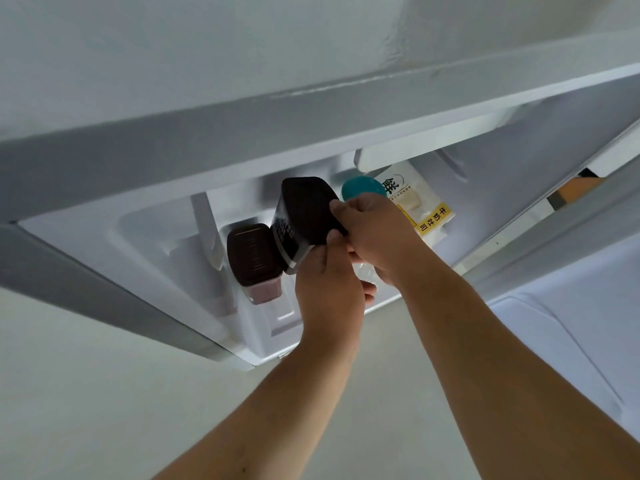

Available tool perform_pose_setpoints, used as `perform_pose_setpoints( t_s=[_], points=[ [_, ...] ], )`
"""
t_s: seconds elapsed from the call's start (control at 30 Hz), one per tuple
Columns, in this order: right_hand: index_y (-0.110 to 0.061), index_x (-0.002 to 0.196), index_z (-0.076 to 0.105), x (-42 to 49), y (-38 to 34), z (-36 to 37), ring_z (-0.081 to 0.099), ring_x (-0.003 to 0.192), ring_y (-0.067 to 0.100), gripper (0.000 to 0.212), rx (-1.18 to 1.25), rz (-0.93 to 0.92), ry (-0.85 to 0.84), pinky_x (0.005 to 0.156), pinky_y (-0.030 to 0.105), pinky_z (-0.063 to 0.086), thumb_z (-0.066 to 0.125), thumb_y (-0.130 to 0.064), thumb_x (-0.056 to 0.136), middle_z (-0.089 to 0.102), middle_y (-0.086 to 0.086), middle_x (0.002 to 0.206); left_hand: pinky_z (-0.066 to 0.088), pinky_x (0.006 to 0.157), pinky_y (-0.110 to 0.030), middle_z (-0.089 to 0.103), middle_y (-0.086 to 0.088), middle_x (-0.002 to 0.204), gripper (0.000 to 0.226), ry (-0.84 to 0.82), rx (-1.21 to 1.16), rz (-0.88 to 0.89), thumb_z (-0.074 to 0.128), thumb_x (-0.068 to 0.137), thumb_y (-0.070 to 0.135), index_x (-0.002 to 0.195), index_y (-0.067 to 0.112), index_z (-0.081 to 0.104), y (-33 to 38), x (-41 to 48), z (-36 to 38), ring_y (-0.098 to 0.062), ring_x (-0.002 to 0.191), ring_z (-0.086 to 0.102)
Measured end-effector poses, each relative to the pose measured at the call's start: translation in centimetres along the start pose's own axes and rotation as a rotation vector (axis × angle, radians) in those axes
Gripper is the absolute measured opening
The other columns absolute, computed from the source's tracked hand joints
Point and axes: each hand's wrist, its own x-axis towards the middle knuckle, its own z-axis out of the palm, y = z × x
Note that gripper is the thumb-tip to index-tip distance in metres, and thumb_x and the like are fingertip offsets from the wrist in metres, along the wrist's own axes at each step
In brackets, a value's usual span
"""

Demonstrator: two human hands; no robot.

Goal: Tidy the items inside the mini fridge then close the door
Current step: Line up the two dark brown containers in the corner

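Hands hold a dark box (304, 216) tilted inside the open fridge (145, 230): left hand (329, 289) grips its lower edge, right hand (377, 230) its side. Beside it stands a second box (251, 252) with dark lid, pinkish body. Behind lie a teal lid (362, 188) and a bread bag (415, 202).

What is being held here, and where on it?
Both hands, left hand and right hand, grip the tilted dark-lidded container: right on the lid edge, left lower down.
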Motion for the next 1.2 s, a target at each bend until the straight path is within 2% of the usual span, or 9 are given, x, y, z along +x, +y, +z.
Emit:
perform_pose_setpoints(
  t_s=[0.17,0.33,0.47,0.63,0.77,0.93,1.0,1.1,1.2],
  points=[
    [-0.001,0.089,0.065,0.1,0.4,-0.9,0.077,0.062,0.026,0.037,0.028,-0.027,0.062,0.058,0.039,0.065,0.061,-0.034,0.104,0.075,0.022,0.082,0.050,0.043,-0.023,0.081,0.008,0.084,0.039,-0.031,0.015,0.013,0.045,0.109,0.041,0.090,0.021,0.073,-0.5,0.4,0.1,-0.015,0.042,0.061],
    [-0.001,0.091,0.067,1.0,1.6,0.3,0.077,0.084,0.037,0.037,-0.145,0.002,0.062,0.084,0.057,0.062,0.060,-0.035,0.103,0.076,0.023,0.089,0.048,0.041,-0.020,0.080,0.012,0.080,0.041,-0.045,0.009,-0.069,0.043,0.110,0.040,0.088,0.020,0.072,-2.1,1.3,-0.1,-0.010,0.042,0.060],
    [-0.015,0.076,0.061,2.0,2.5,2.2,0.067,0.064,0.018,0.032,-0.181,0.032,0.048,0.058,0.031,0.059,0.056,-0.031,0.104,0.069,0.008,0.079,0.049,0.041,-0.020,0.077,0.021,0.074,0.039,-0.026,0.044,-0.122,0.042,0.110,0.041,0.087,0.026,0.070,-3.7,3.0,-1.4,-0.007,0.041,0.059],
    [-0.010,0.128,0.064,1.0,2.7,4.2,0.069,0.102,0.023,0.035,-0.457,-0.113,0.033,0.080,0.028,0.053,0.041,-0.031,0.113,0.072,0.006,0.105,0.048,0.040,-0.019,0.070,0.025,0.061,0.036,0.019,0.052,-0.187,0.043,0.109,0.043,0.089,0.022,0.065,-5.1,4.5,-2.4,-0.006,0.039,0.059],
    [-0.009,0.132,0.064,1.8,2.6,4.4,0.068,0.108,0.025,0.037,-0.686,-0.109,-0.008,0.086,0.032,0.054,0.039,-0.030,0.113,0.071,0.008,0.113,0.052,0.042,-0.019,0.071,0.024,0.063,0.035,0.004,0.064,-0.180,0.043,0.110,0.039,0.089,0.023,0.066,-5.4,4.9,-2.3,-0.006,0.040,0.060],
    [-0.016,0.123,0.062,1.0,3.8,4.1,0.070,0.104,0.027,0.027,-0.652,-0.175,0.117,0.085,0.035,0.053,0.060,-0.034,0.104,0.072,0.006,0.115,0.057,0.049,-0.027,0.074,0.025,0.083,0.036,-0.020,0.167,-0.121,0.047,0.102,0.055,0.104,0.029,0.071,-6.6,4.5,-3.9,-0.013,0.054,0.069],
    [-0.020,0.127,0.060,-0.2,4.9,4.1,0.069,0.104,0.028,0.030,-0.650,-0.364,0.144,0.084,0.036,0.055,0.065,-0.028,0.098,0.070,0.004,0.119,0.065,0.071,-0.037,0.074,0.024,0.096,0.034,0.040,0.237,-0.081,0.052,0.092,0.052,0.115,0.032,0.066,-8.3,3.8,-5.6,-0.011,0.072,0.076],
    [-0.014,0.142,0.061,-1.3,6.8,4.7,0.054,0.135,0.037,0.045,-0.719,-0.656,0.075,0.108,0.049,0.050,0.066,-0.022,0.098,0.062,0.012,0.145,0.056,0.103,-0.052,0.064,0.016,0.139,0.048,0.087,0.317,-0.019,0.060,0.089,0.044,0.136,0.044,0.052,-9.9,3.2,-7.0,-0.017,0.116,0.071],
    [-0.013,0.150,0.055,-1.2,7.3,5.7,0.036,0.151,0.038,0.051,-0.780,-0.661,-0.010,0.119,0.049,0.038,0.062,-0.023,0.101,0.049,0.014,0.159,0.056,0.101,-0.047,0.060,0.015,0.148,0.071,0.006,0.394,0.047,0.067,0.091,0.037,0.153,0.049,0.036,-9.9,3.1,-6.5,-0.016,0.123,0.067]
  ],
)
